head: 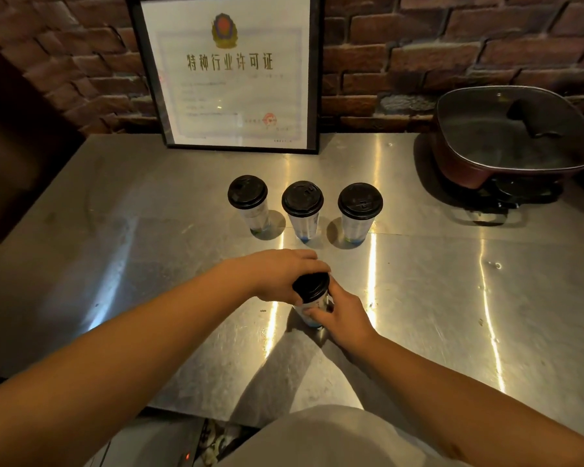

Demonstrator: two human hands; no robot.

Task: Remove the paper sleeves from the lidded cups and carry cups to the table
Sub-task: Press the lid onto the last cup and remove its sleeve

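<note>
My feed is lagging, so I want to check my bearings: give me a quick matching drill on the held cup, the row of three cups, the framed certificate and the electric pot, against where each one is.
Things:
1. held cup
2. row of three lidded cups
3. framed certificate
4. lidded electric pot

Places:
A. leaning against the brick wall, back centre
B. far right of the steel counter
C. between both hands, nearest the person
D. standing free mid-counter

Pairs: 1-C, 2-D, 3-A, 4-B. The left hand grips the lid; the right hand holds the cup's body.
</note>
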